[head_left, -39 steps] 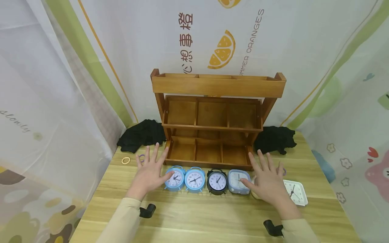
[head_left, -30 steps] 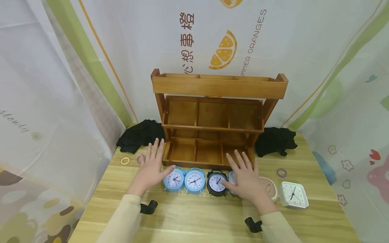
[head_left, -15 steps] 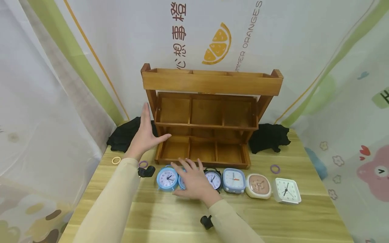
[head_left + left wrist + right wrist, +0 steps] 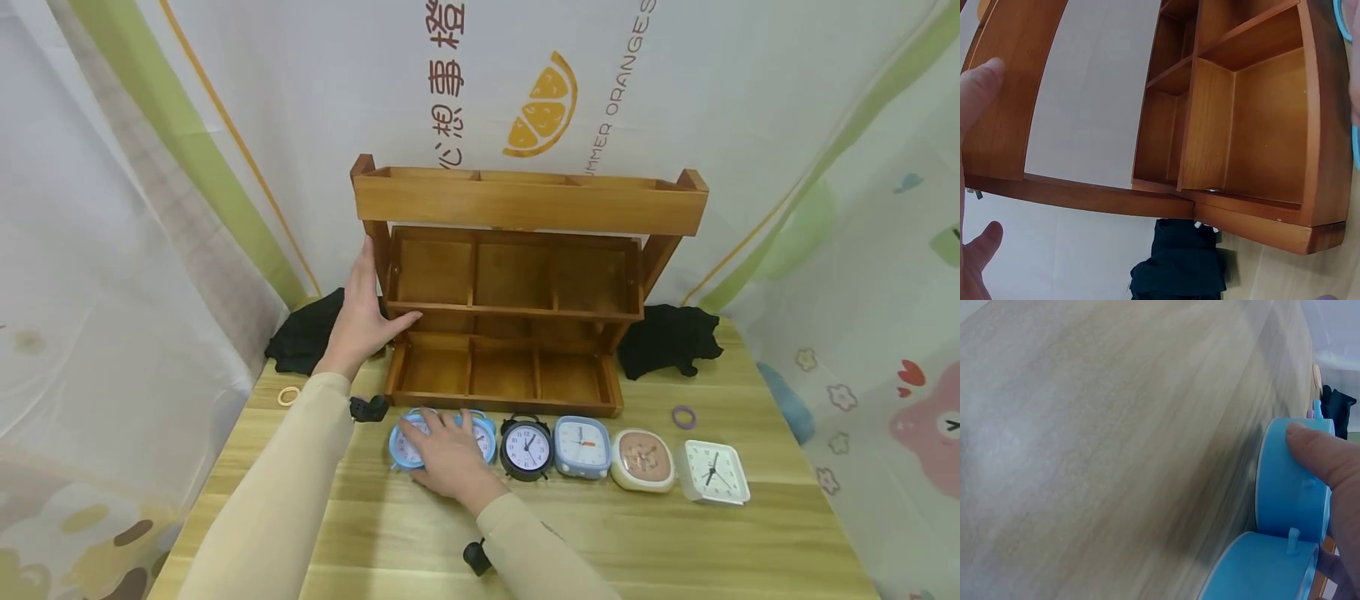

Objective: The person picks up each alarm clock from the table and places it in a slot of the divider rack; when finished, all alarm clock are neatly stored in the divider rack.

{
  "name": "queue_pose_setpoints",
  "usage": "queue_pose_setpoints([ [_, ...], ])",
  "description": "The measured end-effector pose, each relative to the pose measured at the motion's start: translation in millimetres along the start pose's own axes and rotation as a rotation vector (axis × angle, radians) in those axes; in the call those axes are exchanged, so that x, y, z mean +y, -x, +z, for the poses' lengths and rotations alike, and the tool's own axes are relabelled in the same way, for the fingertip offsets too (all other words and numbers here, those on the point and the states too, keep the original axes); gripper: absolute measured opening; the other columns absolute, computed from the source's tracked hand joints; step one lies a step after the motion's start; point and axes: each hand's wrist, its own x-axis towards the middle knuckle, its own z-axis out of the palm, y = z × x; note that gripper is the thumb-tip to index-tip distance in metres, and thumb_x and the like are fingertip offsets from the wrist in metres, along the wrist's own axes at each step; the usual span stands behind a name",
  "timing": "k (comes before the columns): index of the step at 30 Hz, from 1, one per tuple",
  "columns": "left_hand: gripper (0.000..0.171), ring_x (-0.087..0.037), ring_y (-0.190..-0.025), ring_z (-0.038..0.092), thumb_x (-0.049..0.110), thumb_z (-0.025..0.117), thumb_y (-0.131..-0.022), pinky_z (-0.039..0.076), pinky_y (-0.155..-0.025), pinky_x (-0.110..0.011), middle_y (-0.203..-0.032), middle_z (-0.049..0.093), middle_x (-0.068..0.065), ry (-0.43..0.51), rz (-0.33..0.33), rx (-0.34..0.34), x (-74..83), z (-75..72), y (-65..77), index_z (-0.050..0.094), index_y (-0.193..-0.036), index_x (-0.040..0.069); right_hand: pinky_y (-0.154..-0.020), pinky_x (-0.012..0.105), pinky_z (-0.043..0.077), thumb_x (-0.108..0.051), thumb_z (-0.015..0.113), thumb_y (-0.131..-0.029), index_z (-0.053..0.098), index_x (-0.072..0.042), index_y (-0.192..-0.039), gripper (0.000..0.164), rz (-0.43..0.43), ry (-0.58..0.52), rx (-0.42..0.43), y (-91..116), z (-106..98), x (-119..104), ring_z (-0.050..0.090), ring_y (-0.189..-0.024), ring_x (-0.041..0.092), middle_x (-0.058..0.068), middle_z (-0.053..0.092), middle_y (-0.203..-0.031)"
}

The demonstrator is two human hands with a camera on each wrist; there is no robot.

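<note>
My right hand [image 4: 453, 467] reaches across two light-blue alarm clocks at the left end of a row, its fingers spread over their faces. In the right wrist view its thumb [image 4: 1316, 453] lies against the side of the leftmost blue alarm clock [image 4: 1291, 494]; the other fingers are mostly hidden there. The second blue alarm clock [image 4: 486, 437] is partly covered by the hand. My left hand [image 4: 358, 325] is raised beside the left post of a brown wooden tiered rack [image 4: 525, 204], thumb and fingers apart, holding nothing. Its fingertip [image 4: 988, 75] overlaps the top tier in the left wrist view.
Rightward along the row stand a black twin-bell clock [image 4: 527, 447], a blue-grey square clock [image 4: 582, 447], a cream-and-pink clock [image 4: 643, 460] and a white square clock [image 4: 714, 472]. Black cloths [image 4: 663, 342] lie beside the rack. A purple ring [image 4: 684, 417] and a yellow ring [image 4: 288, 396] lie on the table.
My right hand has swept left from the right-hand clocks to the blue ones at the left end. My left hand has risen from the table toward the rack's left post.
</note>
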Motion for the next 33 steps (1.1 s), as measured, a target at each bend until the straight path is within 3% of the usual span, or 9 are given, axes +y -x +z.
queue_pose_setpoints([
  [4,0.133,-0.036,-0.158,0.016,0.032,0.09,-0.084,0.03,-0.119,-0.061,-0.174,0.008,-0.013,-0.01,0.002,0.027,-3.4,0.5,-2.0,-0.012,-0.168,0.03,-0.115,0.065,0.031,-0.059,0.077,-0.089,0.042,-0.037,-0.16,0.082,-0.012,-0.006,0.021,-2,4,0,0.048,-0.141,0.03,0.003,0.046,-0.158],
  [10,0.133,-0.038,-0.156,0.022,0.033,0.09,-0.084,0.033,-0.118,-0.059,-0.172,0.012,-0.016,0.012,-0.027,-0.006,-7.4,-0.2,-1.2,-0.013,-0.167,0.032,-0.112,0.062,0.035,-0.06,0.08,-0.085,0.048,-0.038,-0.157,0.082,-0.081,-0.111,0.099,2,6,5,0.048,-0.136,0.026,0.0,0.048,-0.154],
  [18,0.131,-0.038,-0.156,0.025,0.039,0.088,-0.086,0.033,-0.118,-0.06,-0.175,0.01,-0.005,0.052,-0.076,-0.054,-8.5,-1.7,-4.9,-0.017,-0.164,0.04,-0.096,0.045,0.044,-0.059,0.083,-0.081,0.048,-0.042,-0.156,0.085,-0.124,-0.245,0.236,12,-11,28,0.048,-0.119,0.022,-0.002,0.048,-0.153],
  [25,0.132,-0.04,-0.147,0.041,0.037,0.089,-0.084,0.042,-0.113,-0.057,-0.174,0.015,-0.006,0.078,-0.063,-0.034,-9.3,-1.1,-7.3,-0.016,-0.164,0.041,-0.087,0.043,0.045,-0.051,0.088,-0.08,0.051,-0.036,-0.156,0.085,-0.04,-0.264,0.351,0,-32,56,0.049,-0.109,0.027,0.003,0.048,-0.153],
  [29,0.132,-0.041,-0.144,0.045,0.037,0.09,-0.084,0.048,-0.108,-0.056,-0.173,0.017,-0.007,0.104,-0.068,-0.046,-8.9,0.2,-6.6,-0.015,-0.164,0.043,-0.089,0.046,0.048,-0.048,0.088,-0.081,0.051,-0.035,-0.156,0.085,0.037,-0.275,0.327,-12,-33,68,0.05,-0.11,0.03,0.005,0.046,-0.156],
  [33,0.133,-0.042,-0.145,0.043,0.035,0.09,-0.084,0.049,-0.106,-0.057,-0.173,0.016,-0.01,0.108,-0.079,-0.046,-8.7,1.6,-5.3,-0.016,-0.164,0.043,-0.091,0.048,0.051,-0.049,0.085,-0.085,0.049,-0.035,-0.158,0.083,0.059,-0.301,0.293,-32,-33,76,0.05,-0.115,0.033,0.007,0.044,-0.159],
])
